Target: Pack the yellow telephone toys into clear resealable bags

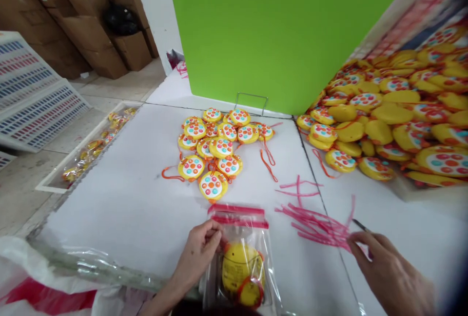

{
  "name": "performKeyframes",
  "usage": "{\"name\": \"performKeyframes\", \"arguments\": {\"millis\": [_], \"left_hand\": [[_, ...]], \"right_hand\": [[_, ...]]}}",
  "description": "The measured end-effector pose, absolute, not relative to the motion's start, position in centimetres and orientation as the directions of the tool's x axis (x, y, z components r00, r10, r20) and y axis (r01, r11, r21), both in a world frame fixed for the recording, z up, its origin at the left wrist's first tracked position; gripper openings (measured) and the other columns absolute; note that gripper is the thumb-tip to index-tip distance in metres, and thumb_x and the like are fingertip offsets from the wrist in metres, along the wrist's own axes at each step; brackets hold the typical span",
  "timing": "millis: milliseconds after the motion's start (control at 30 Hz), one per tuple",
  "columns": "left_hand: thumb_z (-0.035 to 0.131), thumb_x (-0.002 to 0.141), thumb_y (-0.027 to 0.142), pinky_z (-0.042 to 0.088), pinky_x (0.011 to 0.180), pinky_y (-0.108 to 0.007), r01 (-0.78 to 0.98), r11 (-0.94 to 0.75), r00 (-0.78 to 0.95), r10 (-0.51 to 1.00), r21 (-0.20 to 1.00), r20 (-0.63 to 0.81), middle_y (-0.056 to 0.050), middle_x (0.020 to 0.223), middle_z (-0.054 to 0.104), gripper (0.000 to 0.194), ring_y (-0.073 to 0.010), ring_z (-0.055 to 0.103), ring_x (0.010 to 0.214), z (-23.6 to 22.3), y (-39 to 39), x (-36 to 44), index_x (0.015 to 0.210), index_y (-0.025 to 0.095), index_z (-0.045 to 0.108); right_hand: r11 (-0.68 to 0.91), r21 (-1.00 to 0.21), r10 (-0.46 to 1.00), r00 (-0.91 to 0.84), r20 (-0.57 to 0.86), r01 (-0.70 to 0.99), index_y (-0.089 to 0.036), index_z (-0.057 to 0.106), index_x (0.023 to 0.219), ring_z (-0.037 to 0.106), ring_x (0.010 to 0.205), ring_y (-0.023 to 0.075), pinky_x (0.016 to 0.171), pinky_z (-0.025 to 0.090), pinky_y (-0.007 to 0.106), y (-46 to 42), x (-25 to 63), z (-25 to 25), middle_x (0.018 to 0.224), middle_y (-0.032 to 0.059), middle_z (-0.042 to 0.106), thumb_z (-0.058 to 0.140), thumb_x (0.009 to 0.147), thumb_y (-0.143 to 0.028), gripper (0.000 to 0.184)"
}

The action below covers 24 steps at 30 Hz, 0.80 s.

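My left hand is closed on the upper left edge of a clear zip bag with a pink-red top strip. Inside the bag lies a round yellow toy, its plain side with dark print facing up and an orange cord across it. My right hand is at the right, fingers closed on a slim dark pointed tool whose exact kind I cannot make out. Beside those fingers lies a loose bunch of thin pink strips. Beyond the bag sits a group of yellow duck-like toys with coloured buttons and orange cords.
A large heap of the same toys rises at the right. Behind the table stands a green panel with a wire stand at its foot. At left are a tray of bagged toys, a white crate and cardboard boxes.
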State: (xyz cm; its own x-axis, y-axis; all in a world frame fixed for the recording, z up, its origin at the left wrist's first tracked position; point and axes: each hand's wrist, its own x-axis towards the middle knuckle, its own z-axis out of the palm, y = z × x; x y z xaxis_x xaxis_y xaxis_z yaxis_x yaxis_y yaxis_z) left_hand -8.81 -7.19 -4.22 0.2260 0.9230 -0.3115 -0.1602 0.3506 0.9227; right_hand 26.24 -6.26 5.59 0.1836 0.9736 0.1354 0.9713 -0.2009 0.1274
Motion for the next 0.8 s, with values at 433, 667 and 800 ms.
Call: {"name": "performKeyframes", "arguments": {"millis": [433,667,800], "left_hand": [[0.048,0.083,0.036,0.047,0.065,-0.026,-0.242,0.365,0.239,0.92,0.899,-0.309,-0.007,0.081,0.065,0.021,-0.0171,0.059,0.073,-4.5,-7.8,-8.5,0.08,0.016,0.052],[0.045,0.085,0.039,0.048,0.071,-0.03,-0.245,0.387,0.243,0.912,0.889,-0.33,-0.004,0.079,0.066,0.019,-0.0188,0.063,0.075,-4.6,-8.0,-9.0,0.089,0.02,0.045],[0.044,0.084,0.034,0.048,0.071,-0.03,-0.313,0.428,0.259,0.897,0.848,-0.358,-0.001,0.074,0.063,0.014,-0.0186,0.062,0.075,-5.1,-7.9,-9.2,0.085,0.02,0.045]], "right_hand": [[-0.083,-0.566,0.882,-0.204,-0.425,0.82,-0.016,0.064,0.087,0.057,0.064,0.0178,0.057,0.042,0.027,-2.7,13.1,2.7,0.07,0.0027,0.065,0.056,0.076,-0.039,0.027],[-0.134,-0.771,0.872,-0.296,-0.39,0.622,-0.017,0.055,0.071,0.051,0.058,0.0128,0.054,0.037,0.023,-2.5,13.9,0.8,0.061,-0.0031,0.055,0.053,0.075,-0.023,0.008],[-0.088,-0.741,0.887,-0.287,-0.363,0.665,-0.016,0.058,0.069,0.054,0.063,0.0152,0.058,0.039,0.025,-3.3,13.9,1.1,0.064,-0.0002,0.058,0.046,0.075,-0.02,0.014]]}}
